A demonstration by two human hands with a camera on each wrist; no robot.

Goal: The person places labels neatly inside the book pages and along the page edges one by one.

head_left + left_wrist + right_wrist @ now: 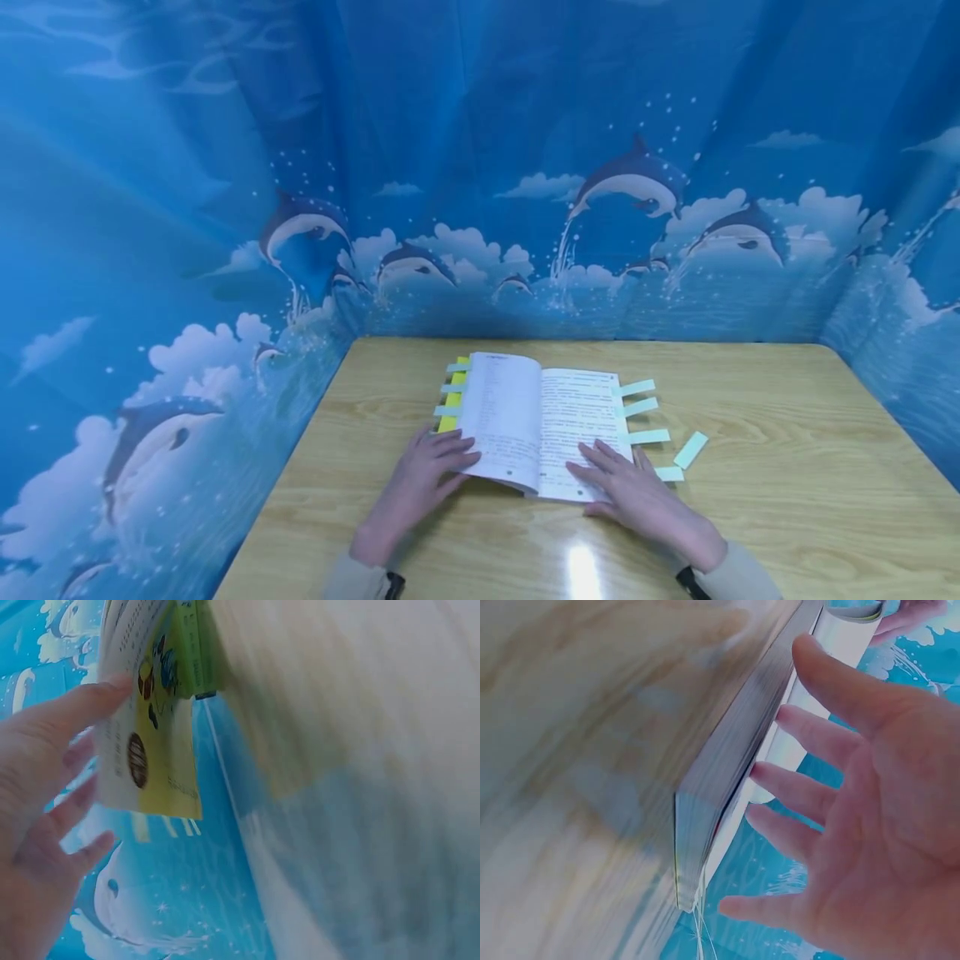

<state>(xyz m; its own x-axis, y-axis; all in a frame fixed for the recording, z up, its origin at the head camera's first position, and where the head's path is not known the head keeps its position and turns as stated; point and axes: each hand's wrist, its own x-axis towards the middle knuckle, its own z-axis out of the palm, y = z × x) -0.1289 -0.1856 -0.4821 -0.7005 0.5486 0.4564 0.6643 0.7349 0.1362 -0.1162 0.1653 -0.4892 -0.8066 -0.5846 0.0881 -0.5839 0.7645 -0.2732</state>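
An open book lies on the table with printed pages facing up. My left hand rests on the lower left corner of the left page, fingers extended. In the left wrist view, the thumb of the left hand is against the page edges, beside a yellow illustrated cover. On the lower part of the right page lies my right hand, its fingers spread. The right wrist view shows the fingers of the right hand reaching over the thick page block.
Pale green sticky tabs stick out from the book's right side, and light blue tabs from its left. A loose pale green strip lies right of the book on the wooden table. A blue dolphin curtain surrounds the table.
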